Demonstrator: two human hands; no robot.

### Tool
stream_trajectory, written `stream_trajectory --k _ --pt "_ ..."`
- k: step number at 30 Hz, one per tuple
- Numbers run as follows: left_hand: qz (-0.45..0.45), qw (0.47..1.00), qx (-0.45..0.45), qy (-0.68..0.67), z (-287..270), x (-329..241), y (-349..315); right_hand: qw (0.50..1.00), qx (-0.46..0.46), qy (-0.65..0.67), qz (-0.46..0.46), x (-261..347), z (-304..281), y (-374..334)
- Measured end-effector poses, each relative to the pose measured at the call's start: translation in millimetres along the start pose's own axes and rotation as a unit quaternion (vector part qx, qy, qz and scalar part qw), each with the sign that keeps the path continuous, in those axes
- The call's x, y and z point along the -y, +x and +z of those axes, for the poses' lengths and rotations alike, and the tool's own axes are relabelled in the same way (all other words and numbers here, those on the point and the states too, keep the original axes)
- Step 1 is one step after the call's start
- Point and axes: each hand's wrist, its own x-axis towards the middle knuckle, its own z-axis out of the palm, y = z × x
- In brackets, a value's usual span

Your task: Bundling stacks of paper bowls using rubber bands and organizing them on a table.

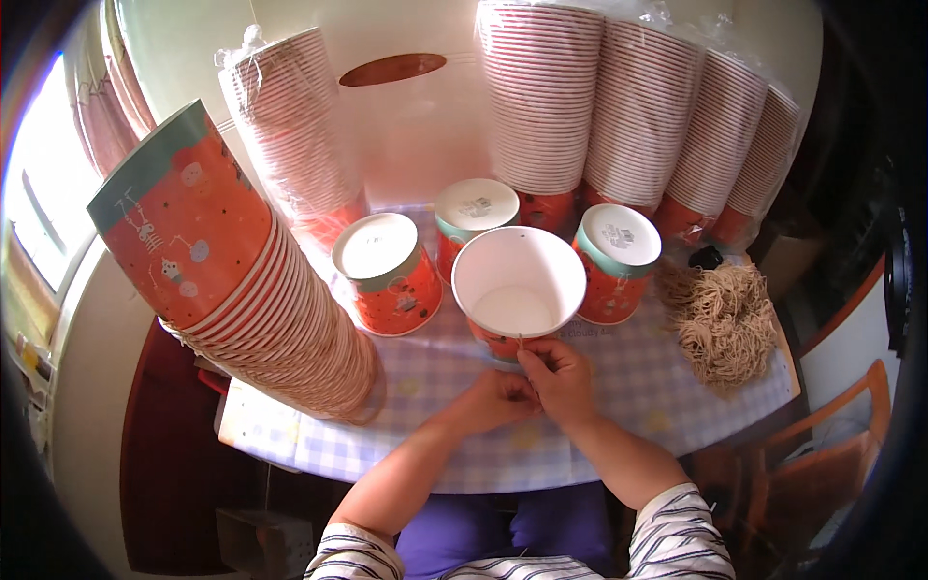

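Observation:
An open paper bucket (518, 304), white inside and orange outside, stands upright in front of me. At its near rim, my right hand (563, 380) pinches what looks like a thin tan cord (521, 340). My left hand (498, 397) is closed just below and to the left, its fingertips close to the right hand. What lies between the left fingers is too small to make out. Around the bucket, three orange and green paper buckets stand upside down: one at left (389, 300), one behind (476, 203) and one at right (611, 275).
A tall leaning stack of nested buckets (280, 300) rises at the left. Plastic-wrapped bucket stacks (541, 97) line the back, with another wrapped stack (295, 126) at back left. A heap of tan cords (725, 324) lies at the right on the checked tablecloth (425, 459).

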Motion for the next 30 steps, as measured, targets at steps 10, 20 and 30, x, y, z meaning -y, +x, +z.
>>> stream_trajectory --k 10,20,30 --pt "0.009 0.987 0.002 0.16 8 -4 -2 0.996 -0.007 0.075 0.054 14 3 -2" --pt "0.021 0.98 0.009 0.196 9 -12 -5 0.997 -0.015 0.014 0.079 29 9 -1" --pt "0.015 0.982 0.024 0.187 9 -16 -6 0.996 -0.027 0.024 0.076 23 9 4"
